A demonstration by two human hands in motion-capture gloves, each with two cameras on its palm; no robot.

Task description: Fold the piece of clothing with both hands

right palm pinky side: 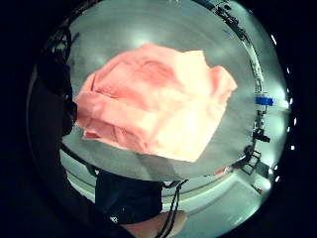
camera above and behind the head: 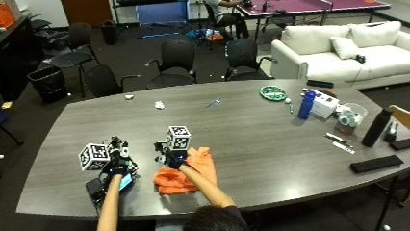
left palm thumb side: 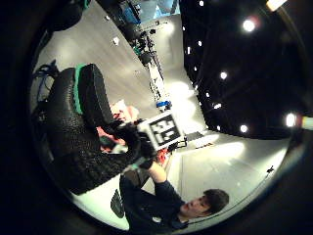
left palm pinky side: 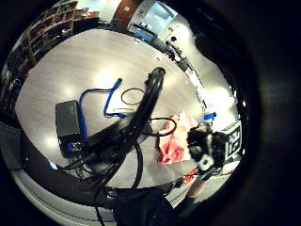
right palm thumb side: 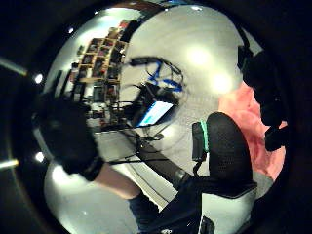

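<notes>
The long dark grey wooden table (camera above and behind the head: 256,139) fills the outside view, its near edge in front of the seated person. On it, close to that near edge and towards the person's left half of the tabletop, lies the orange piece of clothing (camera above and behind the head: 185,175), a bunched, partly folded heap with creases and one flap turned over (the right little finger side palm view looks straight down on it (right palm pinky side: 153,106), spread on the grey surface). The right hand (camera above and behind the head: 174,161) in its black glove sits at the far edge of the garment, touching or just above the cloth; whether its fingers pinch the fabric cannot be told, since the hand is small in the outside view and the palm views show no cloth caught between fingers. The left hand (camera above and behind the head: 118,166), also gloved, is apart from the garment, over a small dark flat device with a lit screen (camera above and behind the head: 106,185) that lies just beside the cloth; its grip cannot be told either. Blue cable loops (left palm pinky side: 101,101) lie on the table near the device. Further off, towards the far right, stand a blue bottle (camera above and behind the head: 307,105) and a green round dish (camera above and behind the head: 274,92)
</notes>
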